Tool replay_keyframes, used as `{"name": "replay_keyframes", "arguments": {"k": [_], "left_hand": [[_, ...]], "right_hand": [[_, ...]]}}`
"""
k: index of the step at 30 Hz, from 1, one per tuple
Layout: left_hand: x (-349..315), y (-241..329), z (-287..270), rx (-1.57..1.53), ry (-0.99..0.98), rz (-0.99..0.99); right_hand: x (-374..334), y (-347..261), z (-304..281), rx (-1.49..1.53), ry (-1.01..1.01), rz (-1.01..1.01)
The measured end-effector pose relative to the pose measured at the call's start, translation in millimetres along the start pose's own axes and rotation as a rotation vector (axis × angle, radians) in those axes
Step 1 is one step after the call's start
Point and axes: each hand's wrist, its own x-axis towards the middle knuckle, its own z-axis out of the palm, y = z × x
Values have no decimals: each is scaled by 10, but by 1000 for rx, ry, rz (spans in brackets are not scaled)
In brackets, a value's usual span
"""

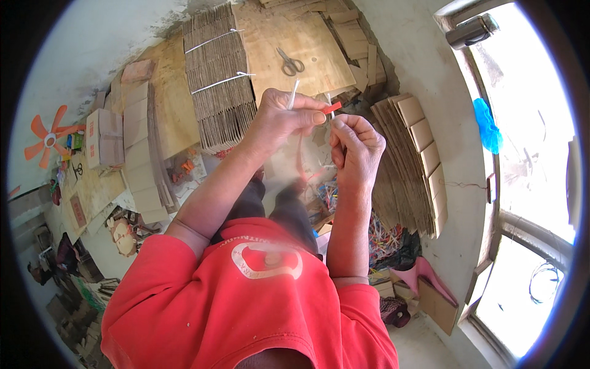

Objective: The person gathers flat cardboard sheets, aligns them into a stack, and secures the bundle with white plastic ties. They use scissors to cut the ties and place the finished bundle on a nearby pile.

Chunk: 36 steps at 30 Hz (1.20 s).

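My left hand [286, 117] is closed in a pinch, with a short flat red strip [332, 108] poking out past its thumb tip. A white strip [294, 93] stands up from between the fingers of that hand. Another narrow white strip end [329, 98] crosses the red one. Just to the right, my right hand [357, 144] is closed, its thumb and forefinger pinching the lower part of this white end. A blurred length of red strip [300, 157] hangs below my left hand. Whether the two white ends belong to one strip is hidden by the fingers.
Scissors [289, 62] lie on a wooden board [264, 40] ahead. A cardboard stack tied with white strips [215, 80] is left of them; another cardboard stack [409, 160] stands at right. Many coloured strips [384, 243] lie below it. An orange fan [49, 136] is far left.
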Motion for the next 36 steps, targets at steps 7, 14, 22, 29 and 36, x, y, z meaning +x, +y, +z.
{"name": "replay_keyframes", "arguments": {"k": [7, 14, 22, 29, 36], "left_hand": [[67, -54, -27, -10, -16, -6], [90, -62, -26, -37, -20, -31], [113, -37, -152, -148, 147, 19], [93, -73, -107, -107, 64, -25], [6, 32, 125, -234, -46, -118]], "right_hand": [[44, 19, -9, -52, -20, -13], [72, 7, -27, -85, -74, 59], [-6, 29, -246, -442, -122, -164], [0, -209, -291, -473, -333, -573], [201, 56, -15, -337, -117, -641]]}}
